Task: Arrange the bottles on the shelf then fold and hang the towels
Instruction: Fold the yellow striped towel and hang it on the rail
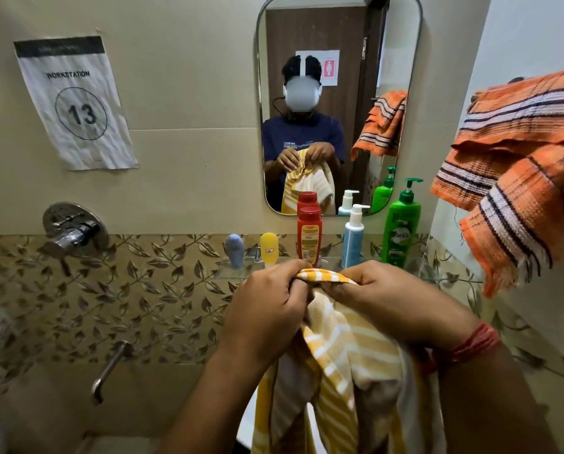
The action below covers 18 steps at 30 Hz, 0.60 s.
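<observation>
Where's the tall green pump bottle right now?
In the head view, the green pump bottle stands upright at the right end of the glass shelf, beside the blue-and-white pump bottle, below the mirror.

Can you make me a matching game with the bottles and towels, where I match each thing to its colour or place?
Things:
1. pump bottle
2. flip-cap bottle
3. striped towel
4. hanging towel

Colours and places:
A. orange, up on the right
B. green, at the right end of the shelf
C. yellow and white, held in both hands
D. red, in the middle of the shelf

Pairs: 1-B, 2-D, 3-C, 4-A
</observation>
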Tool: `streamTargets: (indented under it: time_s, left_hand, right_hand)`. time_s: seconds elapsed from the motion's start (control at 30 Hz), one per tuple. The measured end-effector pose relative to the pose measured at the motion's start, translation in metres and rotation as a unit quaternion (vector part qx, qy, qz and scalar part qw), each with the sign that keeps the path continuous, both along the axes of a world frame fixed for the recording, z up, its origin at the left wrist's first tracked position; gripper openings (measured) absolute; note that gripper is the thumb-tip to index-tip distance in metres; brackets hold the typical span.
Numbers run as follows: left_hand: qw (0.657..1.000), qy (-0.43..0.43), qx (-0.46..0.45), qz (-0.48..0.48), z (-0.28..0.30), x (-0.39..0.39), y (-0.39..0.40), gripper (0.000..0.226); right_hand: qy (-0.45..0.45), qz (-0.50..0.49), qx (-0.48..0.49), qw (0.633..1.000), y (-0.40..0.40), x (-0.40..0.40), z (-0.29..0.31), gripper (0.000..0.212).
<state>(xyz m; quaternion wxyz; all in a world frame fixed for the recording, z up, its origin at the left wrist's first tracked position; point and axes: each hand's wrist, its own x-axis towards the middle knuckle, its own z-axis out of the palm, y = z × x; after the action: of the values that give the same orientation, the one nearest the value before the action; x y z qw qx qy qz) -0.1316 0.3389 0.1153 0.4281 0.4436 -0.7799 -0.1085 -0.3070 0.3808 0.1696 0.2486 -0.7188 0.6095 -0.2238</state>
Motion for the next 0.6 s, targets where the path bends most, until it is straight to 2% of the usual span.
streamTargets:
  time_s: [0.07, 0.17, 0.3, 0.47, 0.53, 0.6]
  left_hand:
    - [0.999, 0.008, 0.043, -0.03, 0.004, -0.001, 0.0, 0.045]
    - [0.983, 0.006, 0.157, -0.1, 0.013, -0.003, -0.001, 0.049]
    - [0.96, 0.015, 0.224, -0.167, 0.023, -0.001, 0.0, 0.047]
    - [0.935, 0.107, 0.242, -0.236, 0.039, 0.002, -0.002, 0.028]
    - [0.92, 0.146, 0.251, -0.262, 0.041, 0.001, -0.002, 0.026]
    - [0.921, 0.144, 0.258, -0.255, 0.04, -0.002, -0.004, 0.025]
  right_hand:
    - [0.009, 0.017, 0.032, 0.999, 0.006, -0.008, 0.008, 0.051]
    - [0.022, 0.039, 0.083, 0.996, 0.008, -0.019, 0.016, 0.051]
    - [0.105, 0.039, 0.026, 0.993, 0.002, -0.026, 0.014, 0.04]
    - [0.006, 0.078, -0.182, 0.98, 0.001, -0.033, 0.016, 0.015]
    - [-0.041, 0.106, -0.185, 0.976, 0.001, -0.033, 0.017, 0.014]
    - [-0.1, 0.111, -0.156, 0.976, 0.0, -0.034, 0.019, 0.015]
